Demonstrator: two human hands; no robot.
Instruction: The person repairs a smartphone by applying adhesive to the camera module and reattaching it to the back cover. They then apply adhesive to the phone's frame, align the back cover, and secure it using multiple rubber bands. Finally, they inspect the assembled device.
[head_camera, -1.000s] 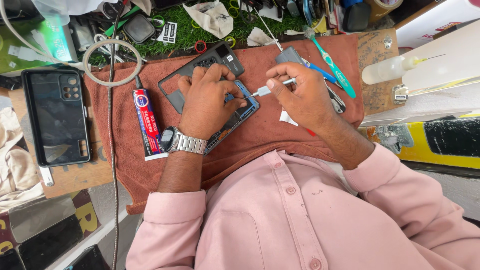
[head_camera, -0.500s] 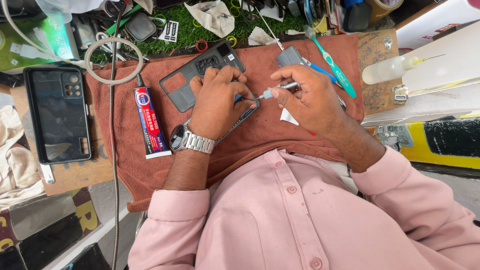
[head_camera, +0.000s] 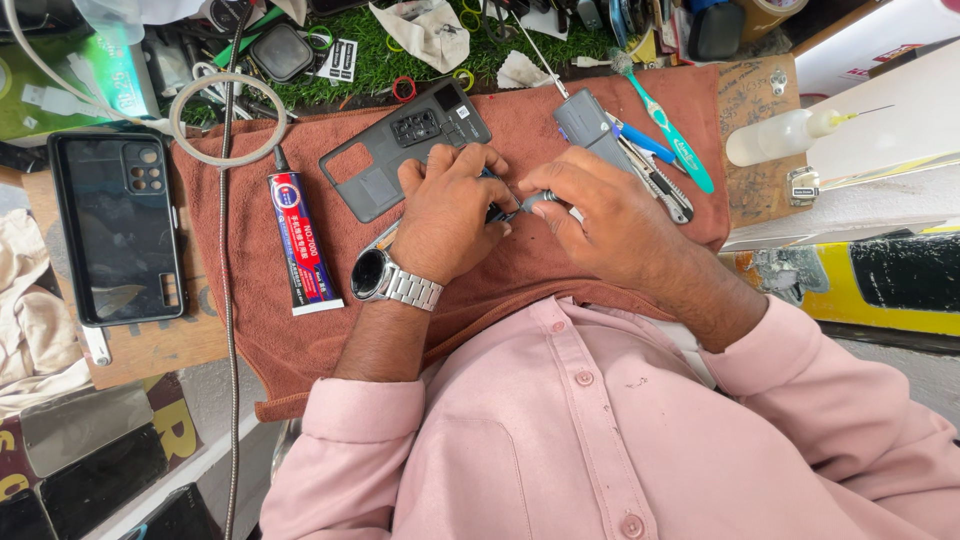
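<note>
My left hand (head_camera: 450, 212), with a metal watch on its wrist, is curled over a small dark phone (head_camera: 494, 210) that is mostly hidden under the fingers. My right hand (head_camera: 605, 215) pinches a thin silver-tipped tool (head_camera: 533, 199), its tip touching the phone's edge by my left fingers. Both hands rest on a brown towel (head_camera: 250, 330). Just beyond my left hand lies a grey phone back cover (head_camera: 400, 155), inner side up.
A red and blue glue tube (head_camera: 303, 240) lies left of my wrist. A black phone case (head_camera: 115, 225) sits at the far left. Beyond my right hand are a grey block (head_camera: 585, 118), a teal toothbrush (head_camera: 668, 128), pliers and a squeeze bottle (head_camera: 785, 135). Clutter fills the green mat behind.
My left hand has drawn the phone off the grey back cover and towards my body. My right hand has moved left, bringing the tool tip up to the phone.
</note>
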